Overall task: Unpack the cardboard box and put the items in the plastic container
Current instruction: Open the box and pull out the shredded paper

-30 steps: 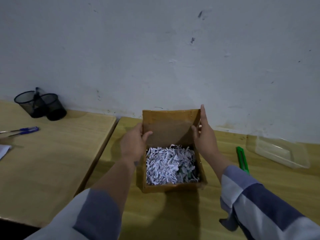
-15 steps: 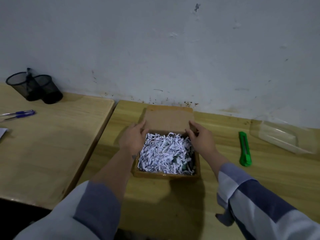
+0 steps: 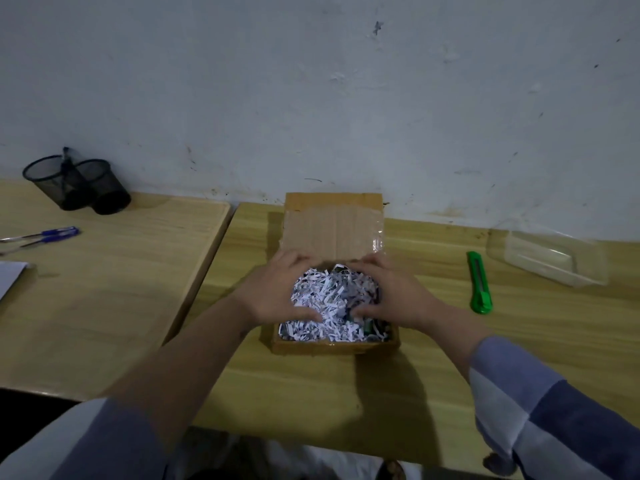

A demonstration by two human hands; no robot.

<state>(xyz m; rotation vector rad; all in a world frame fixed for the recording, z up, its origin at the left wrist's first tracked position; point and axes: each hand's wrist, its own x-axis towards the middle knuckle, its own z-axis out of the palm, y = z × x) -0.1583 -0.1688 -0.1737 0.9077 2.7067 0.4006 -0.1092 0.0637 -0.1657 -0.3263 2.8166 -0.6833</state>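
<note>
At nine o'clock from the box, on the neighbouring desk, I see two black mesh cups (image 3: 78, 184) by the wall and a pair of blue pens (image 3: 48, 234) nearer the edge; none of that concerns me.

At the centre of my desk (image 3: 519, 341) sits the cardboard box (image 3: 334, 346), its lid flap (image 3: 332, 225) folded back toward twelve o'clock against the wall. It is filled to the rim with shredded paper (image 3: 329, 299). My left hand (image 3: 273, 292) is at the box's nine o'clock side, my right hand (image 3: 391, 296) at three o'clock, both spread moderately wide, cupped around the heap with thumbs and fingers pressed into it. Whether either has closed on anything beneath, I cannot tell.

I judge the shreds to be light, loose and springy: they will compress, slide apart and spill if I lift from the top, so I would scoop from underneath with both palms closing inward. Dark and green shapes (image 3: 367, 328) show through at the box's five o'clock corner; what they are I cannot make out, so I would feel for firm edges before pinching.

At three o'clock lies a green utility knife (image 3: 479, 282), and beyond it, toward two o'clock, the clear plastic container (image 3: 550, 254), thin-walled, probably light and easily nudged.
</note>
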